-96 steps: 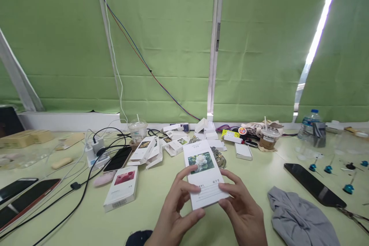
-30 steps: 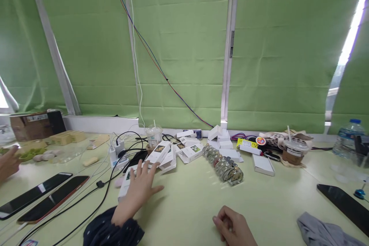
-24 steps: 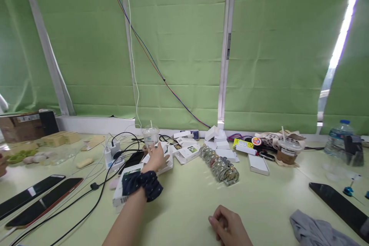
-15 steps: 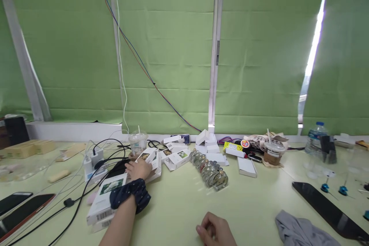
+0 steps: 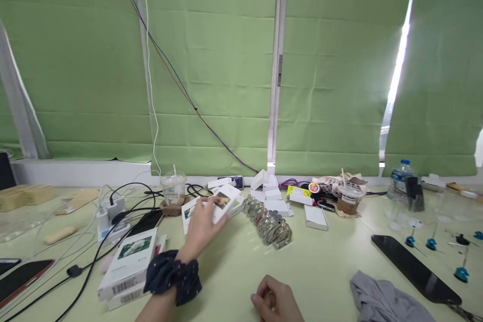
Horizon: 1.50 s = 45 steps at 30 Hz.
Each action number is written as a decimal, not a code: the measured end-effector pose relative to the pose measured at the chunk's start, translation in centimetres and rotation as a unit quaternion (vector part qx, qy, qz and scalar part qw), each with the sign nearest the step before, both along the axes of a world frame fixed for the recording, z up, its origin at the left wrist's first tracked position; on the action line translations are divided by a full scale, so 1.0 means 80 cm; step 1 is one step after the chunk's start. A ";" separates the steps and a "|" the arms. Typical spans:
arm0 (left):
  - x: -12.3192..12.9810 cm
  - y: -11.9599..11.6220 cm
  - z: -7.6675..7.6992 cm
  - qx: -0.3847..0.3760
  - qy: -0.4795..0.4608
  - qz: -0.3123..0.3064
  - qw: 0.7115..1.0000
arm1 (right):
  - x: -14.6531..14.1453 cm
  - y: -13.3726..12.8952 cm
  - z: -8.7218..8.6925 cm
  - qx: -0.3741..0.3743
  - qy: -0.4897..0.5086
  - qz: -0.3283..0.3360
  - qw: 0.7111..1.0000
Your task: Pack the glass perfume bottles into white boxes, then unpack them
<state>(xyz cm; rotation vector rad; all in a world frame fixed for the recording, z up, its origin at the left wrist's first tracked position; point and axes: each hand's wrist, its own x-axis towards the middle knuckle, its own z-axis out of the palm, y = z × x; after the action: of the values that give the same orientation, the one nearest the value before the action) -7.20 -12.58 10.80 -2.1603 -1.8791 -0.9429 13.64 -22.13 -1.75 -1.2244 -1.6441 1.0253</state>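
Observation:
My left hand (image 5: 204,224), with a dark dotted scrunchie (image 5: 174,277) at the wrist, grips a small white box (image 5: 227,199) with a picture on its face. The box is tilted above other white boxes (image 5: 187,215) that lie partly hidden behind the hand. My right hand (image 5: 277,299) rests on the table at the bottom, fingers curled in, with nothing visible in it. A row of clear-wrapped, coin-like round pieces (image 5: 267,221) lies between the hands, farther back. Left of my left wrist is a stack of white boxes (image 5: 130,261) with a flower picture.
Cables and a white power strip (image 5: 111,219) lie at the left. Plastic cups (image 5: 174,188) and a water bottle (image 5: 400,178) stand along the back. Small white boxes (image 5: 277,206) sit behind the row. A black flat object (image 5: 415,266) and grey cloth (image 5: 387,299) lie right.
My left hand has moved right and lifted a white box off the pile. The view has turned slightly right. My right hand stays curled on the table.

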 end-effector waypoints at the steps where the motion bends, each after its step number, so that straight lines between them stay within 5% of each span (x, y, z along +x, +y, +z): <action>1: 0.014 -0.016 -0.006 -0.009 0.010 -0.034 0.999 | 0.000 -0.001 0.001 0.008 0.009 -0.006 1.000; 4: 0.048 -0.063 -0.031 -0.045 0.034 -0.099 0.994 | 0.000 -0.008 0.011 0.067 0.036 -0.031 0.997; 9: 0.062 -0.113 -0.062 -0.134 0.035 -0.095 0.986 | 0.002 -0.029 0.037 0.178 0.047 0.011 0.983; 12: 0.049 -0.124 -0.073 -0.184 -0.003 -0.150 0.971 | 0.003 -0.032 0.041 0.176 0.032 0.038 0.983; 17: 0.012 -0.128 -0.084 -0.304 -0.053 -0.288 0.907 | 0.008 -0.030 0.042 0.131 -0.009 0.040 0.990; 24: -0.017 -0.132 -0.090 -0.296 -0.135 -0.382 0.865 | 0.028 -0.038 0.058 0.094 -0.080 0.087 0.989; 30: -0.019 -0.140 -0.085 -0.322 -0.149 -0.388 0.851 | 0.046 -0.036 0.060 0.080 -0.092 0.155 0.980; 38: -0.007 -0.163 -0.067 -0.312 -0.196 -0.369 0.853 | 0.042 -0.043 0.050 0.092 -0.084 0.125 0.984; 45: 0.001 -0.170 -0.077 -0.315 -0.194 -0.349 0.861 | 0.042 -0.054 0.036 0.098 -0.072 0.104 0.987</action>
<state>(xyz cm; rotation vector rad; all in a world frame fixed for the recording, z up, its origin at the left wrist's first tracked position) -7.09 -26.16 4.68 -3.4289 -1.7158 -1.0096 17.00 -26.45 1.16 -1.0326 -1.9689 0.8912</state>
